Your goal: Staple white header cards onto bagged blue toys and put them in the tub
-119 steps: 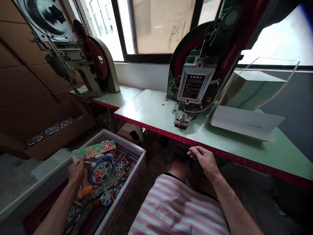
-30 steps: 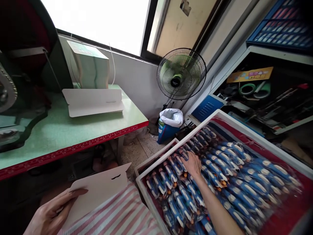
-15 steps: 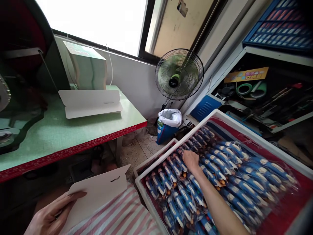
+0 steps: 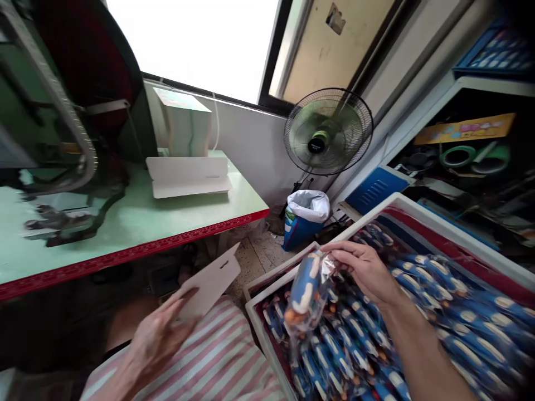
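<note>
In my left hand [image 4: 161, 334] is a folded white card [image 4: 209, 284] with a small slot near its far end, held above my striped lap [image 4: 225, 351]. My right hand [image 4: 363, 267] pinches the top of a clear plastic bag with a blue and white toy-like item [image 4: 306, 287] in it; an orange part shows at its lower end. The bag hangs over a white-rimmed crate [image 4: 267, 334], where many similar bagged blue and white items [image 4: 346, 334] lie in rows. What exactly the bagged item is, I cannot make out.
A green-topped table [image 4: 125, 223] with a red edge stands at left, bearing another folded white card [image 4: 190, 177], a stack of cards [image 4: 188, 125] and a machine [image 4: 62, 139]. Beyond are a fan [image 4: 328, 131], a white-lined sack [image 4: 307, 214] and a shelf [image 4: 463, 89].
My right hand has come up from the crate and now holds one bagged item. The card in my left hand has moved right and tilted. The view has shifted left.
</note>
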The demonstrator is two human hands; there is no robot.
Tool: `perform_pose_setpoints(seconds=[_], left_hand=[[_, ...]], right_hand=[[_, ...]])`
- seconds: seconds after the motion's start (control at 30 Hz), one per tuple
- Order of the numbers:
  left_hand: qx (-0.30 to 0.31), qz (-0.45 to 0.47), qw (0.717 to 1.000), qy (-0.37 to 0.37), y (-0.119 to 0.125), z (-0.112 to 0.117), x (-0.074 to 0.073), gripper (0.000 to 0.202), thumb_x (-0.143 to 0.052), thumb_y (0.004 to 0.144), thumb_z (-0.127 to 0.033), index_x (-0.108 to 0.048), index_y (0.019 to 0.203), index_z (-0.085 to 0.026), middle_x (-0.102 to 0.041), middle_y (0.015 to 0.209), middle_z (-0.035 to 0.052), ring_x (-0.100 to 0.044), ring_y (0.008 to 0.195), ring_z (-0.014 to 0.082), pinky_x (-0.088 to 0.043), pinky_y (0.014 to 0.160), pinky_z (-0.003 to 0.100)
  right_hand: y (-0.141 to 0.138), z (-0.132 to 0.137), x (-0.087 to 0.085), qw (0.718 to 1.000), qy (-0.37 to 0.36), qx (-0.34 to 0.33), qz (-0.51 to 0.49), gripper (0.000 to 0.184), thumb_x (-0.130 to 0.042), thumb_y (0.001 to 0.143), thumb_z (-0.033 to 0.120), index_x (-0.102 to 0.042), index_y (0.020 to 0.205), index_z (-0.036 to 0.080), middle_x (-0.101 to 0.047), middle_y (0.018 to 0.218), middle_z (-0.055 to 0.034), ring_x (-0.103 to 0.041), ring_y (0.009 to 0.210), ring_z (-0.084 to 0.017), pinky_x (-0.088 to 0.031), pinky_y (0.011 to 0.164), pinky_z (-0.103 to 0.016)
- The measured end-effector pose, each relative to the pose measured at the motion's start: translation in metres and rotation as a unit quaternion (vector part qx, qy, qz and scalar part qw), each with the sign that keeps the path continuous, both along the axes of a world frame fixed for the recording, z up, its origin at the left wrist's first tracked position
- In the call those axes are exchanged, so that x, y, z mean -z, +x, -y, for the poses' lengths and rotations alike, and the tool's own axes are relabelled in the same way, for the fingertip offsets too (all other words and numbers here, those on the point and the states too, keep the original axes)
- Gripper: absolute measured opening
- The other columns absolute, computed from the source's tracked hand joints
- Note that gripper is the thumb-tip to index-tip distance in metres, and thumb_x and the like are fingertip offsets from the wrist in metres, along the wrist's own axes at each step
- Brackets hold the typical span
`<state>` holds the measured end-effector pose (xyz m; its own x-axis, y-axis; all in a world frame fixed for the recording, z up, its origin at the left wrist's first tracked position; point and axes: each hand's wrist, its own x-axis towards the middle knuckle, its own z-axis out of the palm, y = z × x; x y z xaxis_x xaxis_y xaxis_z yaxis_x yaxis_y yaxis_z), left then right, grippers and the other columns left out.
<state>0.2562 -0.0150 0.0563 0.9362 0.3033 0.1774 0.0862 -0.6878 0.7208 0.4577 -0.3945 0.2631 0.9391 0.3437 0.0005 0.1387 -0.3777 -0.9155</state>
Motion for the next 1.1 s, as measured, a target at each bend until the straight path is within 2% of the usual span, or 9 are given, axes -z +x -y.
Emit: perform_pose_setpoints(seconds=[0.13, 0.23, 0.3, 0.43, 0.6, 0.73, 0.83, 0.93, 1.1], left_hand=[[0.133, 0.014, 0.991, -0.006, -0.006, 0.023, -0.018, 0.094, -0.082, 0.070, -0.059, -0.049, 0.153, -0.030, -0.053, 0.155, 0.0097, -0.060, 0.133, 0.0342, -0.055, 0.104, 0.037], [0.076, 0.074, 0.993, -0.047, -0.015, 0.020, -0.033, 0.065, -0.074, 0.084, -0.050, -0.059, 0.142, -0.025, -0.058, 0.150, 0.0138, -0.061, 0.131, 0.0321, -0.052, 0.106, 0.039], [0.005, 0.106, 0.989, -0.100, -0.022, 0.012, -0.044, 0.037, -0.061, 0.094, -0.044, -0.072, 0.123, -0.022, -0.070, 0.133, 0.0132, -0.066, 0.121, 0.0297, -0.053, 0.102, 0.038], [-0.110, 0.105, 0.957, -0.247, -0.036, 0.000, -0.055, 0.043, -0.049, 0.100, -0.049, -0.079, 0.087, -0.019, -0.077, 0.096, 0.0084, -0.071, 0.092, 0.0245, -0.055, 0.083, 0.030], [-0.221, 0.078, 0.896, -0.377, -0.056, -0.010, -0.044, 0.058, -0.050, 0.093, -0.067, -0.078, 0.094, -0.016, -0.064, 0.062, 0.0019, -0.059, 0.059, 0.0182, -0.047, 0.054, 0.024], [-0.276, 0.090, 0.885, -0.365, -0.073, -0.022, -0.041, 0.064, -0.056, 0.086, -0.072, -0.079, 0.098, -0.014, -0.067, 0.067, 0.0033, -0.055, 0.054, 0.0166, -0.043, 0.049, 0.023], [-0.318, 0.094, 0.874, -0.355, -0.086, -0.028, -0.041, 0.063, -0.058, 0.085, -0.073, -0.079, 0.096, -0.015, -0.068, 0.066, 0.0029, -0.055, 0.053, 0.0169, -0.044, 0.048, 0.024], [-0.349, 0.102, 0.863, -0.350, -0.103, -0.031, -0.037, 0.059, -0.058, 0.086, -0.071, -0.080, 0.094, -0.016, -0.071, 0.067, 0.0032, -0.061, 0.059, 0.0191, -0.048, 0.052, 0.024], [-0.369, 0.102, 0.858, -0.343, -0.129, -0.037, -0.030, 0.053, -0.062, 0.086, -0.066, -0.080, 0.100, -0.018, -0.075, 0.075, 0.0037, -0.067, 0.069, 0.0213, -0.051, 0.057, 0.024]], right_hand=[[-0.036, -0.069, 0.016, 0.980, 0.120, -0.111, -0.115, 0.029, -0.074, 0.086, 0.042, -0.077, 0.104, 0.020, -0.079, 0.090, -0.0096, -0.074, 0.078, -0.023, -0.055, 0.061, -0.028], [-0.051, -0.117, 0.030, 0.956, 0.165, -0.204, -0.130, 0.040, -0.081, 0.083, 0.037, -0.072, 0.119, 0.023, -0.078, 0.111, -0.0111, -0.074, 0.100, -0.026, -0.059, 0.076, -0.032], [-0.053, -0.144, 0.037, 0.954, 0.177, -0.222, -0.097, 0.037, -0.080, 0.084, 0.037, -0.072, 0.117, 0.023, -0.078, 0.109, -0.0104, -0.074, 0.097, -0.025, -0.058, 0.075, -0.032], [-0.048, -0.182, 0.051, 0.978, 0.122, -0.166, 0.036, 0.028, -0.067, 0.095, 0.045, -0.075, 0.091, 0.019, -0.070, 0.066, -0.0020, -0.062, 0.058, -0.015, -0.047, 0.054, -0.026], [-0.058, -0.212, 0.073, 0.968, 0.054, -0.106, 0.219, 0.030, -0.063, 0.097, 0.042, -0.072, 0.078, 0.020, -0.067, 0.074, -0.0020, -0.059, 0.068, -0.016, -0.046, 0.064, -0.027], [-0.078, -0.234, 0.091, 0.951, 0.101, -0.088, 0.279, 0.030, -0.058, 0.100, 0.039, -0.066, 0.078, 0.020, -0.062, 0.086, -0.0043, -0.059, 0.077, -0.017, -0.048, 0.072, -0.028], [-0.088, -0.255, 0.112, 0.961, 0.128, -0.081, 0.232, 0.032, -0.049, 0.104, 0.040, -0.061, 0.081, 0.021, -0.064, 0.081, -0.0034, -0.061, 0.072, -0.017, -0.048, 0.069, -0.027], [-0.094, -0.277, 0.140, 0.972, 0.094, -0.027, 0.212, 0.035, -0.046, 0.105, 0.046, -0.061, 0.084, 0.023, -0.060, 0.062, 0.0003, -0.056, 0.054, -0.017, -0.042, 0.056, -0.028], [-0.105, -0.302, 0.178, 0.963, 0.002, -0.012, 0.268, 0.039, -0.039, 0.106, 0.048, -0.065, 0.092, 0.022, -0.068, 0.067, -0.0065, -0.060, 0.053, -0.022, -0.034, 0.053, -0.032]])
